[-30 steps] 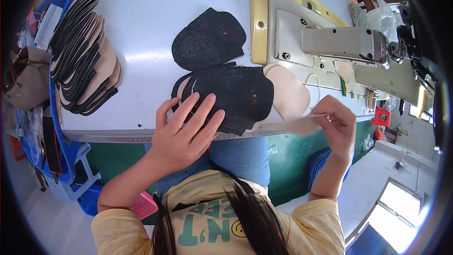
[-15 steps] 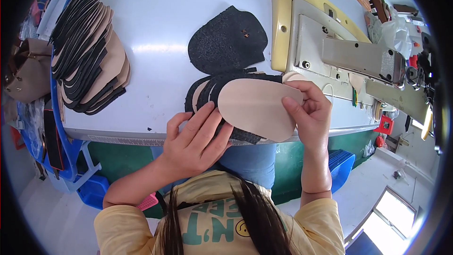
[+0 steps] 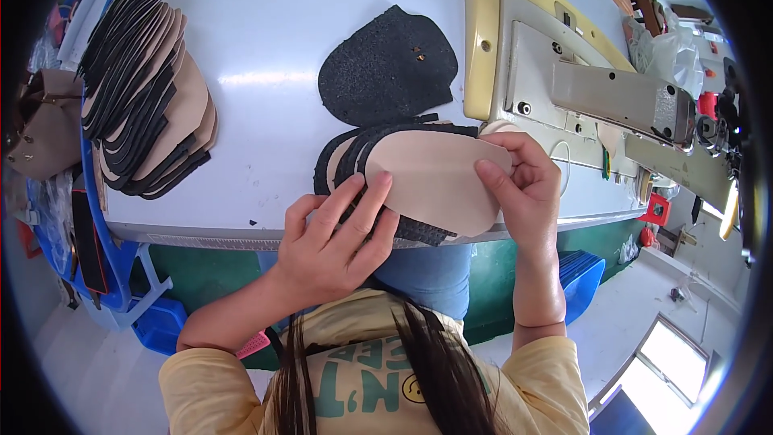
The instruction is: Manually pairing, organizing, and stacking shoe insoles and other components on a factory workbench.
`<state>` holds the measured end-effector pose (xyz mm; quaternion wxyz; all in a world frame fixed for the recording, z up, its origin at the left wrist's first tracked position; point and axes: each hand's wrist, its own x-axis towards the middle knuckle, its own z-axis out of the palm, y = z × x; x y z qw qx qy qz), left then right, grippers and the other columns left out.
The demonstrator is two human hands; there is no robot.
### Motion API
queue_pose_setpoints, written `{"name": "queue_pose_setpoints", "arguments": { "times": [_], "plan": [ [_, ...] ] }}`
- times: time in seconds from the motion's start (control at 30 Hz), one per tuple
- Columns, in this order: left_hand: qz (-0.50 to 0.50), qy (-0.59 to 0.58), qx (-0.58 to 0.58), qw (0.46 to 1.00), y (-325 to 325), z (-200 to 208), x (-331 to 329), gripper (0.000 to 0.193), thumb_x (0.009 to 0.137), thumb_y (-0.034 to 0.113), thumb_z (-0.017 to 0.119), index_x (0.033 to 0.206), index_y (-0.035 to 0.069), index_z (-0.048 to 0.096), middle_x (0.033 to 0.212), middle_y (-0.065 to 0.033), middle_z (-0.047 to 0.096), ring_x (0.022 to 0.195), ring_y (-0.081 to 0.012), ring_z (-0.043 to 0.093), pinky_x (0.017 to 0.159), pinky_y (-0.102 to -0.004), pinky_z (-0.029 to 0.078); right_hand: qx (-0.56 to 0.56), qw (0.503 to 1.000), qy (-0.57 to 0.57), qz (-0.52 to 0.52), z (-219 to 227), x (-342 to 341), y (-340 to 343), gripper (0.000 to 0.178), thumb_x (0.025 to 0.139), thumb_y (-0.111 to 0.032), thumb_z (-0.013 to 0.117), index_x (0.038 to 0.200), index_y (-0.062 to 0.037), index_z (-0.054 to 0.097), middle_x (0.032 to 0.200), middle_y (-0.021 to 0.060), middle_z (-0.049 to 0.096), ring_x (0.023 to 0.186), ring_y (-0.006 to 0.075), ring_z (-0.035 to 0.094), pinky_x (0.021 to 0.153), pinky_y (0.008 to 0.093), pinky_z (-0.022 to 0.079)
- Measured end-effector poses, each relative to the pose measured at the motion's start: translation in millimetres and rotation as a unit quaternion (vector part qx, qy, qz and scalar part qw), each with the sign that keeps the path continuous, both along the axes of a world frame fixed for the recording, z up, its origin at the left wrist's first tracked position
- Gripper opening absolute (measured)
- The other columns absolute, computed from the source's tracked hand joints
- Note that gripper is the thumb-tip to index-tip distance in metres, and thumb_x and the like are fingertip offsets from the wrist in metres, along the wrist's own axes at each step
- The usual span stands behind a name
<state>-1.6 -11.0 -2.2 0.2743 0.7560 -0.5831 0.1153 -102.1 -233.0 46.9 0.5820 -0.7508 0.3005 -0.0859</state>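
Note:
A beige oval leather piece lies on top of a fanned stack of black and beige shoe pieces at the near edge of the white table. My right hand pinches the beige piece at its right end, thumb on top. My left hand lies flat with fingers spread on the stack's left side, touching the black pieces beside the beige one. A black textured upper piece lies just beyond the stack.
A long fanned pile of black and beige pieces sits at the table's left. A grey sewing machine on a yellow base stands at the right. A brown bag and blue frame are at the left.
My right hand has brought the beige piece from the table's right edge onto the stack. My left hand has shifted slightly right along the stack, staying flat.

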Motion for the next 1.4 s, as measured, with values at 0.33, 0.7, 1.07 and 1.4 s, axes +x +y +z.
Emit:
{"name": "queue_pose_setpoints", "arguments": {
  "times": [0.33,0.7,1.07,1.4],
  "plan": [
    [0.035,-0.016,-0.009,0.999,-6,4,-1,0.019,0.082,0.02,0.064,0.098,0.013,0.058,0.124,-0.0108,0.063,0.108,-0.0237,0.057,0.076,-0.0332,0.038,0.036,0.998,-0.04,-0.036,-6,-4,0,0.036,0.082,0.011,0.064,0.116,0.0045,0.053,0.099,0.0087,0.065,0.087,0.009,0.063,0.077,0.0194,0.051],
    [-0.054,0.117,0.039,0.991,-6,31,25,0.046,0.069,0.026,0.075,0.111,0.008,0.064,0.12,-0.008,0.059,0.099,-0.0239,0.056,0.081,-0.0402,0.036,-0.42,0.907,0.032,-0.014,-2,-10,-1,0.026,0.073,-0.003,0.079,0.091,-0.0014,0.059,0.079,0.0039,0.052,0.063,0.0107,0.047,0.054,0.0229,0.041],
    [-0.041,0.0,0.05,0.998,-72,19,122,0.022,0.084,0.011,0.065,0.105,0.007,0.067,0.116,-0.0123,0.06,0.106,-0.0298,0.057,0.094,-0.0414,0.043,-0.574,0.812,0.072,-0.074,-29,-60,-30,0.02,0.085,-0.005,0.062,0.104,0.0007,0.065,0.09,0.0119,0.056,0.087,0.029,0.053,0.079,0.0386,0.045],
    [0.03,-0.141,0.112,0.983,-78,20,108,0.043,0.083,0.016,0.065,0.123,0.004,0.055,0.119,-0.0222,0.058,0.11,-0.0342,0.056,0.091,-0.0386,0.048,-0.579,0.81,0.061,-0.073,-29,-63,-25,0.023,0.086,-0.001,0.059,0.107,0.0027,0.066,0.095,0.0138,0.058,0.09,0.0299,0.056,0.083,0.0393,0.046]
  ]
}}
